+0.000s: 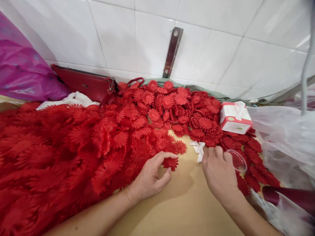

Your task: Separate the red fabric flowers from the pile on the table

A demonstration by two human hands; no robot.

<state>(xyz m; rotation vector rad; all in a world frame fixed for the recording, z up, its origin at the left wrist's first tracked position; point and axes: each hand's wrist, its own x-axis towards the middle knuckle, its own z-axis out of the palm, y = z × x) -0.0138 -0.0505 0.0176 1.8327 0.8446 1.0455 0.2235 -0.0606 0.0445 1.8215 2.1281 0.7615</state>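
Observation:
My left hand (pixel 152 173) is at the edge of a large heap of loose red fabric flowers (pixel 81 144). Its thumb and fingers curve around one red flower (pixel 170 163), pinching it near the tabletop. To the right, my right hand (pixel 219 170) is palm down with its fingers curled under, so their tips are hidden. Just left of those fingers lies a crumpled white tissue (pixel 198 149). A clear round plastic dish (pixel 238 160) sits against their right side. What the right fingers hold, if anything, cannot be made out.
Behind the hands, a tissue box (pixel 235 117) stands on more flowers. A red purse (pixel 83 83) and a purple bag (pixel 24 68) are at the back left. Clear plastic sheeting (pixel 278 141) covers the right. A metal bracket (pixel 173 52) is fixed to the tiled wall (pixel 115 36).

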